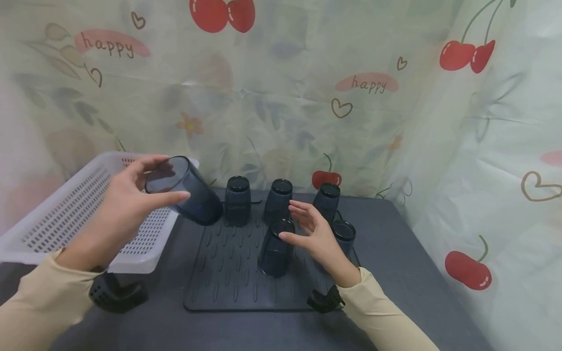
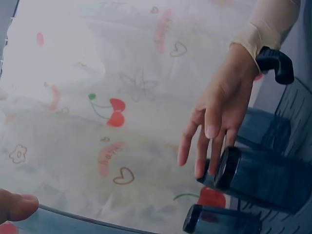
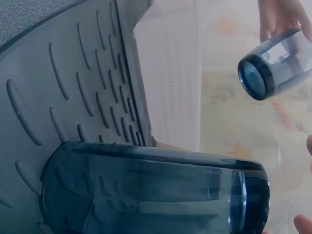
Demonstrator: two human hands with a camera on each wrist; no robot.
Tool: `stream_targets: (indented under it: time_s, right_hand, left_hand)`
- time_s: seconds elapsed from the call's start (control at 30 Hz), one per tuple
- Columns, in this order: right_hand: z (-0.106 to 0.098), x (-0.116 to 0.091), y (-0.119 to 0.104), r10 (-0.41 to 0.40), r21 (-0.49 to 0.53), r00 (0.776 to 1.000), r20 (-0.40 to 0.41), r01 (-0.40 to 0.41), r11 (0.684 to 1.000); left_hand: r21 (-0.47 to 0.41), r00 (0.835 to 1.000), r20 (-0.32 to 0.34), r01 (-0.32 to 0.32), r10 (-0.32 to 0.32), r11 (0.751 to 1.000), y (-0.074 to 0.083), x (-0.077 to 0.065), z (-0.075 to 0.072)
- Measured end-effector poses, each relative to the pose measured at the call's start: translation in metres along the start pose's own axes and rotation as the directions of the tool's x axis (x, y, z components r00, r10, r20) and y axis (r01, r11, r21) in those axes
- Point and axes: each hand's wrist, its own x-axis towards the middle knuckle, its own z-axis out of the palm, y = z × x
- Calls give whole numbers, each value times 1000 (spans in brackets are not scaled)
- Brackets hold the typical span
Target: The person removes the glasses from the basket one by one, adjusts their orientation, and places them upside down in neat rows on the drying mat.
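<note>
My left hand [image 1: 120, 202] grips a blue-tinted drinking glass [image 1: 199, 195], thumb on one side and fingers on the other. It hangs tilted between the white basket and the mat, its mouth toward the hand and its thick base down to the right. My right hand [image 1: 318, 239] reaches over an upside-down glass [image 1: 275, 253] at the front of the black drying mat [image 1: 228, 292]. Its fingers are spread and loosely bent, the thumb overlapping that glass's upturned base in the head view. In the right wrist view, this glass [image 3: 156, 190] stands on the ridged mat, fingertips [image 3: 303, 225] just beyond its base.
Upside-down glasses stand at the mat's back left [image 1: 237, 204], back middle [image 1: 276, 207] and back right [image 1: 328, 197]. Another glass [image 1: 344, 233] is partly behind my right hand. A white perforated basket [image 1: 149, 251] sits on the left of the dark table [image 1: 377, 214]. A printed curtain [image 1: 272, 97] hangs behind.
</note>
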Motion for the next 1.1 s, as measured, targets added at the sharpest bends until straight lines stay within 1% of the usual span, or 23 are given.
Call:
stream_targets:
  time_s: [0.17, 0.27, 0.43, 0.57, 0.73, 0.83, 0.93, 1.0, 1.1]
  right_hand:
    - [0, -1, -5, -11, 13, 1000, 4, 11, 1000]
    - [0, -2, -7, -18, 13, 1000, 9, 18, 1000]
    - [1, -4, -11, -37, 5, 999, 14, 37, 999]
    - [1, -5, -13, -70, 8, 997, 17, 70, 997]
    - [1, -5, -15, -111, 21, 993, 31, 110, 994]
    - [2, -6, -17, -128, 37, 990, 50, 127, 991]
    - [3, -8, -19, -150, 59, 986, 76, 146, 988]
    - [4, -9, -21, -161, 69, 983, 89, 156, 985]
    - [6, -11, -23, -180, 85, 978, 109, 171, 982]
  left_hand:
    - [-125, 1000, -13, -26, 24, 992, 2, -3, 9]
    - [-163, 1000, -12, -22, 21, 986, 3, -6, 14]
    - [-199, 1000, 3, -13, 14, 980, 4, -11, 24]
    - [-251, 1000, 15, -3, 7, 968, 5, -15, 32]
    - [-289, 1000, 21, 0, 7, 957, 6, -21, 41]
    - [-330, 1000, 11, -23, 28, 944, 8, -24, 47]
    - [-385, 999, 10, -38, 45, 922, 10, -26, 52]
    - [-412, 999, 16, -37, 48, 911, 11, -28, 55]
    - [-430, 999, 32, -26, 43, 903, 13, -30, 59]
